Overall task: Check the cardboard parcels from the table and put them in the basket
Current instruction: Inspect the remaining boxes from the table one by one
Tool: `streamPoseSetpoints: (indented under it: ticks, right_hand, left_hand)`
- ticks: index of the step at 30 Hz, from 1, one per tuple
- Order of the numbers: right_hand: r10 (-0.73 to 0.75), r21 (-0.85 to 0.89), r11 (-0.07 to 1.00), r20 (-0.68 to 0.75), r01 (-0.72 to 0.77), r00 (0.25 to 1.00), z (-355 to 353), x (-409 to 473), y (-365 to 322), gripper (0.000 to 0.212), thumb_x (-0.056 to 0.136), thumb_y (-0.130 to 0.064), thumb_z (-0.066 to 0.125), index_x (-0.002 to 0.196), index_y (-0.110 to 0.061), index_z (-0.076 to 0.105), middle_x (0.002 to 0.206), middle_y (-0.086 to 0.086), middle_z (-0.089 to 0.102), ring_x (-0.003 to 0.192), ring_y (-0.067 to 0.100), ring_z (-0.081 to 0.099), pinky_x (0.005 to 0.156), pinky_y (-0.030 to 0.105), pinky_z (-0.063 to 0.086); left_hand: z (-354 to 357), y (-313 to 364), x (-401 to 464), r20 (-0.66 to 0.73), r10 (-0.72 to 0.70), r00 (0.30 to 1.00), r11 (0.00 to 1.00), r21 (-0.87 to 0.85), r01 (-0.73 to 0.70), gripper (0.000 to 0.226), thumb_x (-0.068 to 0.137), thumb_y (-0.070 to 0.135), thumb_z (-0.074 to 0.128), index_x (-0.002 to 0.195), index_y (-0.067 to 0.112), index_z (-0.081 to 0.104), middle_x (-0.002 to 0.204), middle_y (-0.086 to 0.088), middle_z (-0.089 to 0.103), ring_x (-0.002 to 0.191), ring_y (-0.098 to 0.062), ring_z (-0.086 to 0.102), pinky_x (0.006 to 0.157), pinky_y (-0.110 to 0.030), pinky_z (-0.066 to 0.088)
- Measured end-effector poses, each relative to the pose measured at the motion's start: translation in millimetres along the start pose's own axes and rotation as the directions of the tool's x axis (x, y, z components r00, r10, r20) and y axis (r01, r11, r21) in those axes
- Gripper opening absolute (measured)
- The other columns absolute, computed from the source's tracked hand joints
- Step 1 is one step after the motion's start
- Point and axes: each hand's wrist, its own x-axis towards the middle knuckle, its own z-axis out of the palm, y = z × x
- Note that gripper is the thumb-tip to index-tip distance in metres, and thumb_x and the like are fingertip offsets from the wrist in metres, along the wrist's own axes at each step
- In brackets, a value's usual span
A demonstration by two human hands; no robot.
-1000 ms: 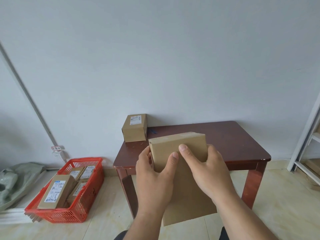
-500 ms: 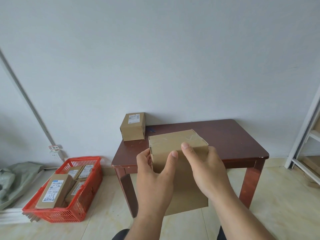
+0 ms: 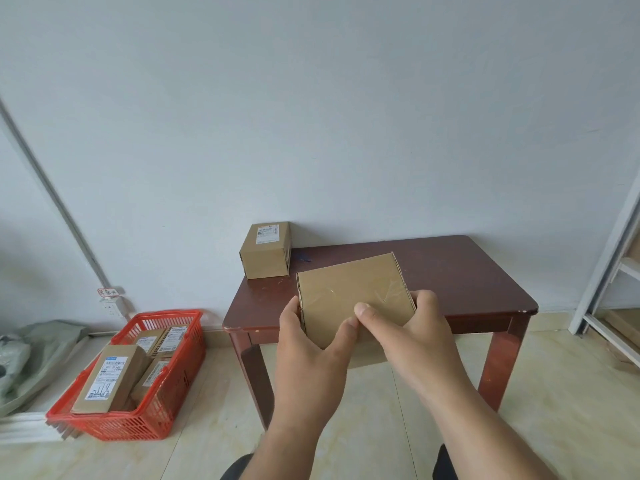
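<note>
Holding 1 taped box [image 3: 353,296] over table [image 3: 485,271] | my left hand [image 3: 311,344] and right hand [image 3: 412,327] both curled round it | basket [image 3: 145,427] on floor has several labelled parcels [image 3: 110,375] | 1 parcel [image 3: 266,250] on table corner

Single head-worn wide-angle view, looking forward and down from standing height. Close on both hands at lower centre; table [image 3: 485,271] near, just beyond them, backed by wall [image 3: 311,116]. Floor [image 3: 571,393] and red basket [image 3: 162,403] at lower left.
</note>
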Motion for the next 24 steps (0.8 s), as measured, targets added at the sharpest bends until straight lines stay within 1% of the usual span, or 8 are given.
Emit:
streamPoseSetpoints:
  ticks: [3, 5, 6, 9, 11, 17, 21, 24]
  right_hand:
    - [-0.047, -0.016, 0.999, 0.02, 0.047, 0.999, 2, -1, 8, 0.068, 0.072, -0.065, 0.083, 0.125, -0.035, 0.054, 0.118, -0.013, 0.069, 0.102, 0.005, 0.069, 0.089, 0.035, 0.059]
    - [-0.082, -0.036, 0.996, 0.035, 0.083, 0.996, 4, -5, 13, 0.082, 0.065, -0.072, 0.078, 0.136, -0.037, 0.056, 0.126, -0.015, 0.066, 0.109, 0.003, 0.067, 0.096, 0.037, 0.059]
    - [-0.092, -0.039, 0.995, 0.035, 0.094, 0.995, 5, -6, 14, 0.081, 0.067, -0.071, 0.079, 0.136, -0.037, 0.057, 0.126, -0.016, 0.065, 0.109, 0.002, 0.067, 0.096, 0.037, 0.058]
    - [-0.089, -0.044, 0.995, -0.001, 0.089, 0.996, 5, -5, 14, 0.062, 0.074, -0.06, 0.086, 0.124, -0.036, 0.058, 0.12, -0.011, 0.064, 0.101, 0.005, 0.067, 0.089, 0.039, 0.06]
    - [-0.067, -0.065, 0.996, -0.031, 0.065, 0.997, 4, -1, 10, 0.056, 0.074, -0.061, 0.086, 0.113, -0.035, 0.055, 0.114, -0.008, 0.063, 0.096, 0.009, 0.067, 0.084, 0.044, 0.061]
    - [-0.073, -0.124, 0.99, -0.079, 0.063, 0.994, 2, 2, 2, 0.058, 0.072, -0.071, 0.082, 0.102, -0.032, 0.05, 0.108, -0.006, 0.063, 0.09, 0.013, 0.067, 0.076, 0.046, 0.06]
    - [-0.082, -0.131, 0.989, -0.075, 0.072, 0.994, 5, -6, 9, 0.059, 0.073, -0.068, 0.084, 0.098, -0.028, 0.048, 0.104, -0.004, 0.063, 0.088, 0.015, 0.067, 0.073, 0.047, 0.06]
    - [-0.082, -0.117, 0.991, -0.102, 0.07, 0.991, 5, -8, 11, 0.06, 0.073, -0.067, 0.084, 0.097, -0.025, 0.049, 0.103, -0.004, 0.061, 0.087, 0.016, 0.066, 0.072, 0.047, 0.059]
  left_hand:
    - [-1, 0, 7, -0.033, 0.01, 0.999, 0.999, 0.035, -0.009, 0.064, 0.082, 0.049, 0.084, 0.138, 0.038, 0.053, 0.128, 0.019, 0.066, 0.117, 0.001, 0.064, 0.102, -0.03, 0.055]
    - [-3, 1, 13, -0.064, 0.03, 0.997, 0.997, 0.073, -0.025, 0.064, 0.077, 0.06, 0.08, 0.133, 0.037, 0.06, 0.125, 0.014, 0.068, 0.115, -0.004, 0.066, 0.1, -0.037, 0.057]
    - [-4, 2, 15, -0.078, 0.034, 0.996, 0.996, 0.083, -0.027, 0.061, 0.076, 0.062, 0.08, 0.129, 0.036, 0.062, 0.122, 0.013, 0.069, 0.112, -0.004, 0.067, 0.098, -0.038, 0.058]
    - [-4, 0, 17, -0.109, 0.018, 0.994, 0.995, 0.095, -0.008, 0.055, 0.08, 0.054, 0.084, 0.125, 0.034, 0.059, 0.12, 0.011, 0.068, 0.106, -0.003, 0.067, 0.093, -0.035, 0.058]
    - [-2, -1, 13, -0.106, 0.002, 0.994, 0.995, 0.097, 0.008, 0.054, 0.079, 0.054, 0.085, 0.121, 0.036, 0.056, 0.119, 0.01, 0.067, 0.104, -0.004, 0.067, 0.087, -0.031, 0.058]
    - [1, 0, 6, -0.113, -0.031, 0.993, 0.994, 0.101, 0.042, 0.048, 0.078, 0.059, 0.083, 0.105, 0.038, 0.049, 0.114, 0.013, 0.064, 0.102, -0.002, 0.064, 0.078, -0.025, 0.053]
    - [-2, 9, 11, -0.13, -0.033, 0.991, 0.995, 0.092, 0.046, 0.047, 0.081, 0.056, 0.082, 0.104, 0.032, 0.049, 0.103, 0.013, 0.065, 0.085, 0.01, 0.061, 0.061, -0.012, 0.044]
    - [-1, 13, 9, -0.122, -0.033, 0.992, 0.995, 0.09, 0.044, 0.049, 0.082, 0.057, 0.082, 0.104, 0.03, 0.048, 0.1, 0.014, 0.065, 0.082, 0.014, 0.06, 0.062, -0.014, 0.043]
